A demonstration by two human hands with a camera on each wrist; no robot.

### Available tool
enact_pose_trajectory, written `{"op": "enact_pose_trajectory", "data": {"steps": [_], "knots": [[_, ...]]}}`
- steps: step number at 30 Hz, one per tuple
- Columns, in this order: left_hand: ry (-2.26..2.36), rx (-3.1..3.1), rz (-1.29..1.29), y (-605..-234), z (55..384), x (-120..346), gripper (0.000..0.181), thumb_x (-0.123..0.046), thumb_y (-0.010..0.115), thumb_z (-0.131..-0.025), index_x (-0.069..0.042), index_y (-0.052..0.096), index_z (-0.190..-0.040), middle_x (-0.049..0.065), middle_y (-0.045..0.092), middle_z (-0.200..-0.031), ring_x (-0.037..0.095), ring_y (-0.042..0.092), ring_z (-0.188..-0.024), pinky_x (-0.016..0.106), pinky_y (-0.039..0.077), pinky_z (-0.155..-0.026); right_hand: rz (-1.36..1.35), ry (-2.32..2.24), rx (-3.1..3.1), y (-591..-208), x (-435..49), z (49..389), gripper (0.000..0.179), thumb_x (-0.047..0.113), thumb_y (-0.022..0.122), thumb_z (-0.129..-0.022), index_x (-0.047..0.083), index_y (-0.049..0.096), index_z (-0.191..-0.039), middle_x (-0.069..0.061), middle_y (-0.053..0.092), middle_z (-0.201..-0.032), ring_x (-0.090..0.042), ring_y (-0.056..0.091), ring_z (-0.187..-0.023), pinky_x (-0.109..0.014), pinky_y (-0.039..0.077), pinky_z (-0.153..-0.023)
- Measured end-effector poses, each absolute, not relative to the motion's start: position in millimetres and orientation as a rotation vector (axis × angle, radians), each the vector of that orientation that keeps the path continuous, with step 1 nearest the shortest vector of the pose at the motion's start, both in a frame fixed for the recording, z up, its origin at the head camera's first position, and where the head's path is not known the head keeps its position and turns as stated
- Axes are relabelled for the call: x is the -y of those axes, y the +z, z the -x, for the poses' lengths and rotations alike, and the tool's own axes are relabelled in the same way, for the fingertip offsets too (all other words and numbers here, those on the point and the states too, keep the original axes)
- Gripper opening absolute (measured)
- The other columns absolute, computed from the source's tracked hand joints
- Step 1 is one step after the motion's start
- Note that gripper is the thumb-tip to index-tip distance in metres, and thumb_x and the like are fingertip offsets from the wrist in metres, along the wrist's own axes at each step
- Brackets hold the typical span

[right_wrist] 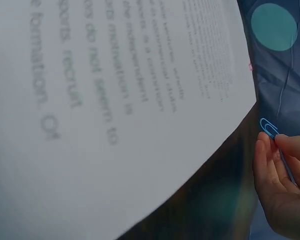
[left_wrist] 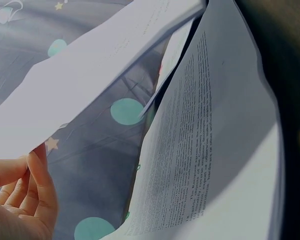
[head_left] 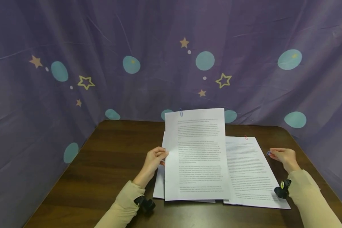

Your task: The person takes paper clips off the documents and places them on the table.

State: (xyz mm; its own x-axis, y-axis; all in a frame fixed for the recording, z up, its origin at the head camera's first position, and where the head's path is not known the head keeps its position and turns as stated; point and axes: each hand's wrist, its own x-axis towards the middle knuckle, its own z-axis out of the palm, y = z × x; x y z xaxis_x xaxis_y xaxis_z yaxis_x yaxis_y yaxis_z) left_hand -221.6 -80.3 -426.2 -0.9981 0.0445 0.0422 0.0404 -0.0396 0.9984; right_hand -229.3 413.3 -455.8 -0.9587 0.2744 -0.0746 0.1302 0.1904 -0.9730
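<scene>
My left hand (head_left: 155, 160) pinches the left edge of a printed sheaf of paper (head_left: 198, 152), which is lifted and faces me. A blue paper clip (head_left: 181, 112) sits on the sheaf's top edge, towards its left corner. Between thumb and fingertips my right hand (head_left: 284, 157) holds another blue paper clip (right_wrist: 268, 127), to the right of the stacks. Beneath the raised sheaf lies a second printed stack (left_wrist: 185, 150), mostly hidden in the head view. A third stack (head_left: 249, 171) rests at the right, with a red paper clip (head_left: 246, 137) at its top edge.
The dark wooden table (head_left: 117, 152) ends at a patterned purple curtain (head_left: 159, 85) behind it. Small green clips (left_wrist: 138, 167) show along the edge of the lower stack in the left wrist view. Each wrist wears a black camera (head_left: 144, 205).
</scene>
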Motion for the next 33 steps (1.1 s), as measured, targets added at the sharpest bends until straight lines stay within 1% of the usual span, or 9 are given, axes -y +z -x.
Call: {"op": "enact_pose_trajectory", "data": {"steps": [3, 5, 8, 12, 17, 22, 30, 32, 33], "knots": [[2.249, -2.177, -0.081, -424.5, 221.4, 80.3, 0.013, 0.0, 0.06, -0.081, 0.01, 0.055, -0.087, 0.001, 0.061, -0.067, 0.011, 0.052, -0.053, 0.022, 0.043, -0.044, 0.428, 1.911, 2.305, -459.6, -415.7, 228.4, 0.013, -0.004, 0.051, -0.083, -0.012, 0.06, -0.087, 0.009, 0.06, -0.063, -0.005, 0.06, -0.057, -0.021, 0.052, -0.058], [2.241, -2.174, -0.071, -423.6, 220.1, 80.7, 0.012, 0.001, 0.06, -0.081, 0.011, 0.055, -0.087, 0.001, 0.061, -0.066, 0.01, 0.052, -0.053, 0.021, 0.043, -0.045, 0.448, 1.917, 2.297, -462.1, -416.7, 228.6, 0.012, -0.005, 0.051, -0.083, -0.009, 0.062, -0.083, 0.008, 0.059, -0.062, -0.004, 0.06, -0.056, -0.02, 0.051, -0.057], [2.231, -2.18, -0.078, -418.2, 216.0, 80.5, 0.012, 0.003, 0.058, -0.081, 0.012, 0.054, -0.086, 0.002, 0.061, -0.065, 0.011, 0.052, -0.053, 0.022, 0.043, -0.045, 0.474, 1.902, 2.303, -464.7, -416.8, 228.5, 0.014, -0.006, 0.05, -0.082, -0.015, 0.06, -0.085, 0.009, 0.058, -0.062, -0.004, 0.06, -0.056, -0.02, 0.051, -0.057], [2.233, -2.196, -0.101, -407.6, 208.3, 78.6, 0.012, 0.005, 0.057, -0.081, 0.015, 0.052, -0.086, 0.003, 0.061, -0.065, 0.011, 0.052, -0.053, 0.022, 0.043, -0.045, 0.484, 1.862, 2.323, -466.8, -416.8, 228.0, 0.025, -0.006, 0.049, -0.083, -0.027, 0.05, -0.097, 0.009, 0.058, -0.062, -0.002, 0.06, -0.055, -0.019, 0.051, -0.057], [2.247, -2.178, -0.084, -420.1, 216.2, 79.1, 0.014, 0.003, 0.059, -0.08, 0.014, 0.053, -0.087, 0.001, 0.061, -0.065, 0.012, 0.052, -0.053, 0.021, 0.043, -0.044, 0.473, 1.821, 2.34, -470.0, -418.6, 228.9, 0.03, -0.006, 0.048, -0.083, -0.031, 0.045, -0.101, 0.01, 0.058, -0.061, -0.001, 0.059, -0.054, -0.017, 0.05, -0.055], [2.267, -2.183, -0.064, -426.9, 218.4, 80.0, 0.013, 0.002, 0.06, -0.08, 0.012, 0.054, -0.087, 0.001, 0.061, -0.065, 0.011, 0.052, -0.053, 0.021, 0.042, -0.043, 0.449, 1.802, 2.356, -471.5, -417.7, 229.6, 0.032, -0.006, 0.049, -0.082, -0.032, 0.043, -0.1, 0.011, 0.058, -0.061, -0.001, 0.059, -0.053, -0.017, 0.05, -0.055], [2.27, -2.152, -0.102, -429.2, 219.5, 78.2, 0.012, 0.002, 0.06, -0.08, 0.011, 0.054, -0.086, -0.001, 0.061, -0.066, 0.009, 0.051, -0.052, 0.019, 0.042, -0.043, 0.398, 1.655, 2.448, -465.9, -415.3, 225.4, 0.037, 0.001, 0.054, -0.084, -0.028, 0.044, -0.105, 0.011, 0.057, -0.066, -0.004, 0.059, -0.057, -0.02, 0.051, -0.056], [2.271, -2.159, -0.104, -429.3, 220.1, 78.9, 0.013, 0.002, 0.06, -0.079, 0.011, 0.054, -0.086, 0.0, 0.061, -0.066, 0.009, 0.051, -0.052, 0.019, 0.042, -0.043, 0.353, 1.633, 2.448, -467.3, -414.8, 231.8, 0.039, 0.007, 0.057, -0.084, -0.023, 0.047, -0.106, 0.013, 0.057, -0.068, -0.003, 0.059, -0.059, -0.02, 0.051, -0.056], [2.271, -2.164, -0.106, -429.3, 220.3, 79.6, 0.012, 0.002, 0.06, -0.079, 0.011, 0.054, -0.086, 0.0, 0.061, -0.066, 0.009, 0.051, -0.052, 0.019, 0.042, -0.043, 0.326, 1.639, 2.432, -470.3, -415.5, 237.3, 0.036, 0.01, 0.059, -0.083, -0.018, 0.052, -0.105, 0.014, 0.057, -0.069, -0.003, 0.059, -0.06, -0.02, 0.051, -0.056]]}}
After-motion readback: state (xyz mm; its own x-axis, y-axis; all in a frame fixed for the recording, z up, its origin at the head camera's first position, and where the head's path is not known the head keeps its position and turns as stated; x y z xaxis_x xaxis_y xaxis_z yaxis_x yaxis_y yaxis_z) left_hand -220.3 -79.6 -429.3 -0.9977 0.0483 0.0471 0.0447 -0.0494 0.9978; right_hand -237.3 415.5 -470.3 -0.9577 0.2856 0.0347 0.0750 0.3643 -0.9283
